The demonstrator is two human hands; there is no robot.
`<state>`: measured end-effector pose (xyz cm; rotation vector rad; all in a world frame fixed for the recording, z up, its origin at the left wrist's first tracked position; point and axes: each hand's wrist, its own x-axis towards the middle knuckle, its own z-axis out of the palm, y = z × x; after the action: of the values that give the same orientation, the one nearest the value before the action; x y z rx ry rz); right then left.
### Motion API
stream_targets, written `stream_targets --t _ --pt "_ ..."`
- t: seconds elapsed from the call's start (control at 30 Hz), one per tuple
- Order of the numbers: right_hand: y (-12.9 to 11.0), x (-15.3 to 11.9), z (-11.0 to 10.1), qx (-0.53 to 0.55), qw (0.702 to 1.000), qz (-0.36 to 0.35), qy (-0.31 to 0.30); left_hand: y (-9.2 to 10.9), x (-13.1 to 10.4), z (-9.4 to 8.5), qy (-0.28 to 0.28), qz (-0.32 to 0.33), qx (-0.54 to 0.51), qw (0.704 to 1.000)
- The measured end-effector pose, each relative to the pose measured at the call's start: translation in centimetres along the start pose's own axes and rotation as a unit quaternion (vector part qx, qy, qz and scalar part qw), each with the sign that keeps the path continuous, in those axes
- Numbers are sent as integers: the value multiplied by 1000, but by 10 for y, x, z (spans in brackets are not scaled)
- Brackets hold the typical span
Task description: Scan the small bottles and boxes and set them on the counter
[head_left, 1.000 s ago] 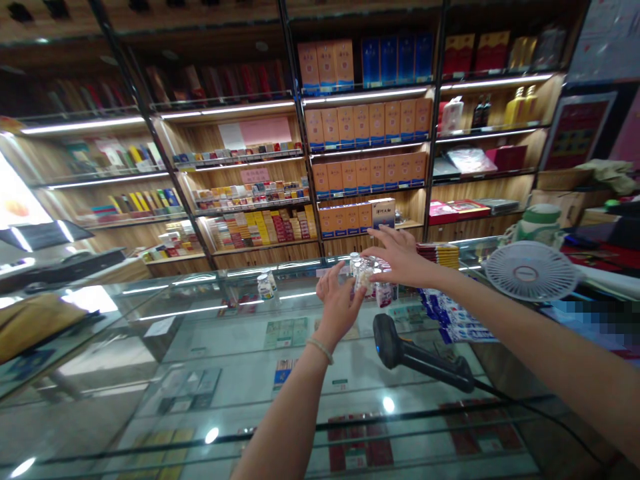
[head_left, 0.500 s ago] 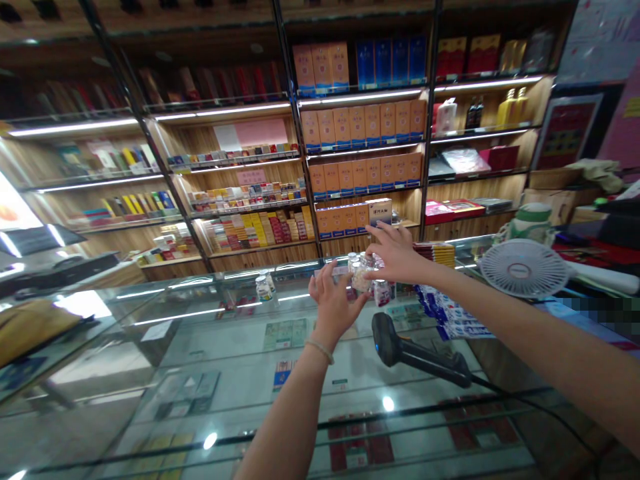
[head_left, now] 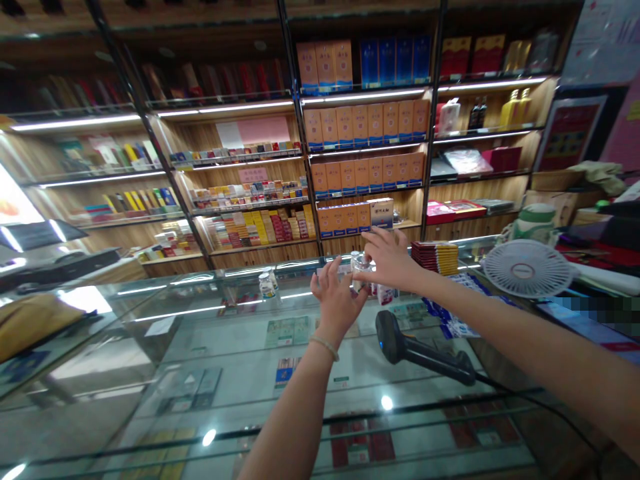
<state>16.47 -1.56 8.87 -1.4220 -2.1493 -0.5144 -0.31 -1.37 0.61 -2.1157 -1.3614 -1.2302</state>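
Observation:
Several small clear jars with pale lids stand bunched on the glass counter (head_left: 220, 373), partly hidden behind my hands. My right hand (head_left: 393, 259) curls over the bunch from the right, thumb and fingers around one small jar (head_left: 357, 263). To the left, my left hand (head_left: 338, 299) has its fingers apart and raised, its thumb close to the jars; whether it touches them I cannot tell. A reddish jar (head_left: 385, 295) shows below my right hand. Two more small jars (head_left: 267, 285) stand apart on the left.
A black barcode scanner (head_left: 423, 350) lies on the counter, its cable running right. Blue-and-white packets (head_left: 457, 317), a stack of red and yellow packs (head_left: 435, 258) and a white fan (head_left: 527, 270) are to the right. Shelves of boxes (head_left: 367, 177) line the wall.
My right hand has shifted slightly left and down over the jars, covering more of them. The left hand stays beside them with its fingers spread. The view has moved a little.

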Motion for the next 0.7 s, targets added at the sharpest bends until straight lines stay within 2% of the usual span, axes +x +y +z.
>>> stream_targets --t 0.27,0.5,0.7 --pt "22 -1 -5 36 999 -34 -21 -2 2 1 -51 3 -30 998" --pt "26 -8 -2 44 999 -17 -10 -5 0 8 -90 34 -43 994" --pt "21 -16 6 48 998 30 25 -7 2 8 -76 31 -42 996"
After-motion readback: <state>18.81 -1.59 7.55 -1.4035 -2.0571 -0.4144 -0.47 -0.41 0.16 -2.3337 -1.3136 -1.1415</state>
